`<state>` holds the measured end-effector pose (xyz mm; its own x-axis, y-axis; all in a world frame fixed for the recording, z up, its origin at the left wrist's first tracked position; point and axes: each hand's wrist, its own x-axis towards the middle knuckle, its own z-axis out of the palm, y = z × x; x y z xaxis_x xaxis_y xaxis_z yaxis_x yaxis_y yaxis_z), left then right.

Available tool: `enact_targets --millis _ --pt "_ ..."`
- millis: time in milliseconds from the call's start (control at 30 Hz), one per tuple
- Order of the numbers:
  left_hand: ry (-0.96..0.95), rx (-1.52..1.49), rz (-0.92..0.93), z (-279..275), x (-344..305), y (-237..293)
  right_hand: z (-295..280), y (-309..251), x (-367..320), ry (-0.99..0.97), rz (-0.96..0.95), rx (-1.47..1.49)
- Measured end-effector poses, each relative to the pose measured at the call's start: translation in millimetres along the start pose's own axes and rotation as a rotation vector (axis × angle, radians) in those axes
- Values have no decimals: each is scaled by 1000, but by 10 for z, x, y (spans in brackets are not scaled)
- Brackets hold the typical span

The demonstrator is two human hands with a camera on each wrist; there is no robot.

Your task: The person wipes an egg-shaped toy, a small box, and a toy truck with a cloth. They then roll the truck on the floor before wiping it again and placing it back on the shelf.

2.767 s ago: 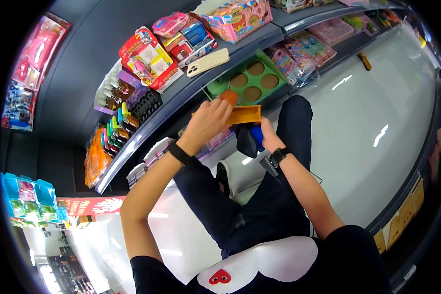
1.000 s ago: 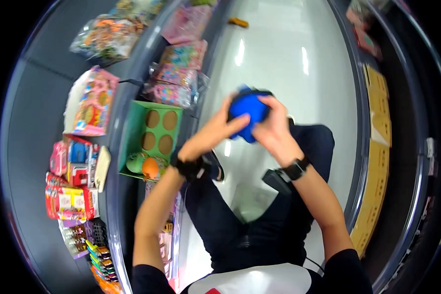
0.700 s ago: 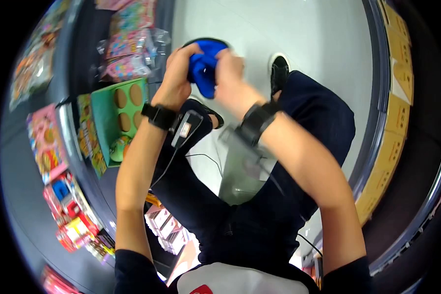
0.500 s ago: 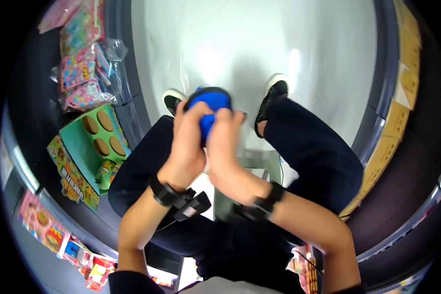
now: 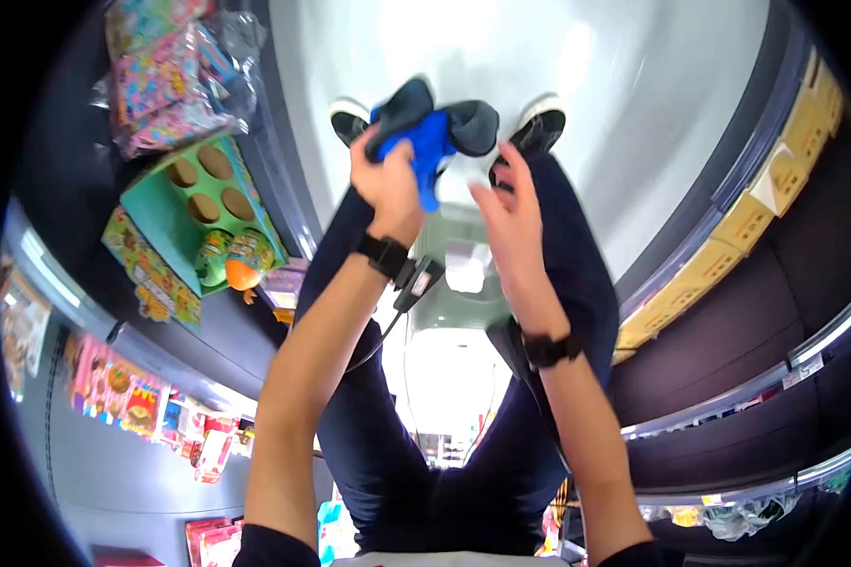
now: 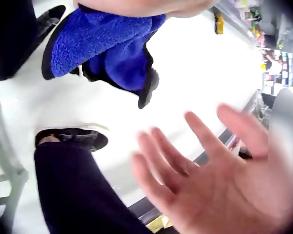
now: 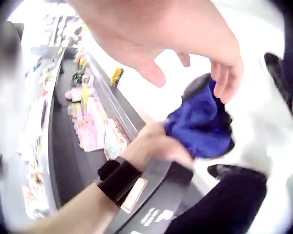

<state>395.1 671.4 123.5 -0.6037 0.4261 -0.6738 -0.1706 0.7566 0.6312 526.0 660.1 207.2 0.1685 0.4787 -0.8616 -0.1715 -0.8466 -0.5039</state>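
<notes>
A blue plush cloth (image 5: 429, 142) with a dark grey reverse and black edging hangs in loose folds. My left hand (image 5: 388, 184) grips it at one side, over the floor between my shoes; the left wrist view shows its fluffy face. Off to the cloth's right, my right hand (image 5: 515, 222) is held with fingers spread and slightly bent, nothing in them. The left wrist view shows the palm of this right hand (image 6: 210, 180) facing the camera, apart from the cloth. In the right wrist view, its fingertips overlap the cloth's edge (image 7: 200, 122).
A green display box (image 5: 147, 213) with round holes, holding a green egg-shaped item (image 5: 215, 257) and an orange-topped one (image 5: 246, 269), stands on the left shelf. Bagged pink toys (image 5: 161, 90) lie beyond it. Cardboard boxes (image 5: 728, 241) line the right. A yellow-orange object (image 7: 116, 77) lies on the floor.
Earlier my left hand was at an orange item by the green box, beside a yellow tray. Then both hands gripped and bunched the blue cloth. Now my right hand has let go and the cloth hangs looser.
</notes>
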Motion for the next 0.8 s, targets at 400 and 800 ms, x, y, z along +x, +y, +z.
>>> enact_targets --millis 400,800 --pt "227 1135 711 -1190 -1 2277 -2796 -163 -1196 121 -12 -750" --pt "-148 1421 93 -1407 -597 1626 -4105 -1764 -996 -2 707 -396"
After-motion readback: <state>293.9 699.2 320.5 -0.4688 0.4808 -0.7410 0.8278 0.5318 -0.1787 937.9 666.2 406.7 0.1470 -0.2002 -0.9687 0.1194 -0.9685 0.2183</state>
